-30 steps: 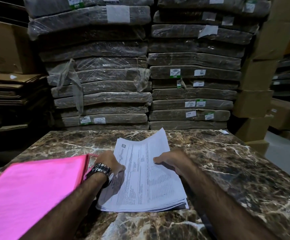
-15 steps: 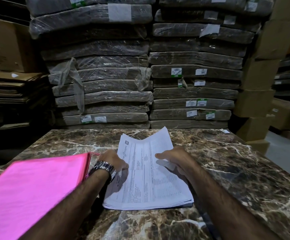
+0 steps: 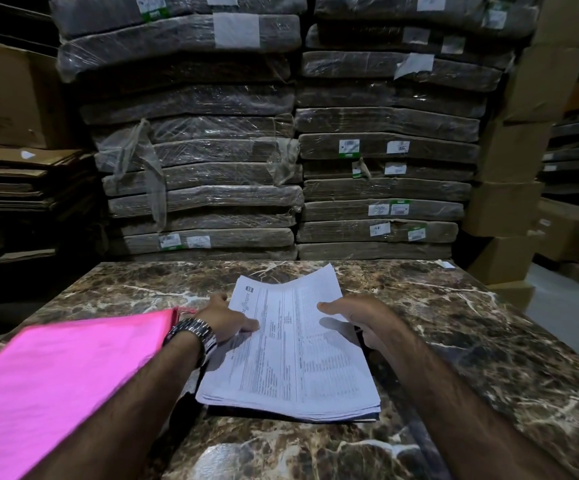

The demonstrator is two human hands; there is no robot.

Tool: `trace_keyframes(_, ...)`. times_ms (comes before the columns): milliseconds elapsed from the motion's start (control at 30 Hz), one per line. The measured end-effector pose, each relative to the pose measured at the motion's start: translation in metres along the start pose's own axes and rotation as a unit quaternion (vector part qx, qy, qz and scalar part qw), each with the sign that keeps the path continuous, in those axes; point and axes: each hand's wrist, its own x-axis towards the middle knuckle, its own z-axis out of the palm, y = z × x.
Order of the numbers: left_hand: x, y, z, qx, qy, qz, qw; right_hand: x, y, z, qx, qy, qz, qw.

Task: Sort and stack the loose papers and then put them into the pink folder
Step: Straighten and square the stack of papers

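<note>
Dim storeroom on my feed, just the head view to go on: two tall piles of plastic-wrapped bundles (image 3: pixel 194 202) right behind the table, brown cardboard boxes (image 3: pixel 509 202) stacked off to the right, flattened cardboard (image 3: pixel 21 178) piled on the left. The work surface is a dark marble table (image 3: pixel 454 341) with white veins. The stack of papers (image 3: pixel 291 358) sits in the middle of it, roughly squared up, and the top sheet's far end curls up off the pile. The pink folder (image 3: pixel 56 375) lies closed on the left, just beside the stack, with the left forearm crossing over its corner. The left hand (image 3: pixel 225 320), with a metal watch (image 3: pixel 194 336) on that wrist, rests on the stack's left edge, thumb flat on the top sheet, nothing pinched. The right hand (image 3: pixel 360 317) is at the stack's right edge, thumb sticking out above the page. Its fingers are tucked out of sight, so I can't tell if it's gripping any sheets.
</note>
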Motion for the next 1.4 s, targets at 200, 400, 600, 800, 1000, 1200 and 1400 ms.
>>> trace_keyframes(200, 0.018, -0.011, 0.001, 0.000, -0.046, 0.060, 0.997, 0.000, 0.007, -0.006, -0.002, -0.004, -0.046, 0.999)
trace_keyframes(400, 0.025, -0.022, -0.004, 0.011, -0.106, 0.095, 0.990, -0.001, 0.023, -0.021, 0.032, -0.063, -0.104, 0.992)
trace_keyframes(600, 0.032, -0.025, 0.001, -0.084, -0.166, 0.086, 0.979, 0.002, 0.029, -0.026, 0.064, -0.118, -0.074, 0.988)
trace_keyframes(800, 0.032, -0.026, 0.006, -0.106, -0.186, 0.110, 0.971, 0.002, 0.022, -0.026, 0.089, -0.151, -0.058, 0.983)
trace_keyframes(1000, 0.019, -0.020, 0.002, -0.158, -0.159, 0.158, 0.962, -0.001, 0.033, -0.032, 0.166, -0.202, -0.068, 0.963)
trace_keyframes(1200, 0.022, -0.022, 0.008, -0.054, -0.131, 0.170, 0.975, -0.004, 0.036, -0.041, 0.049, -0.112, -0.098, 0.988)
trace_keyframes(1400, 0.015, -0.018, 0.021, -0.026, -0.128, 0.110, 0.985, -0.007, 0.040, -0.034, -0.042, -0.057, -0.095, 0.993)
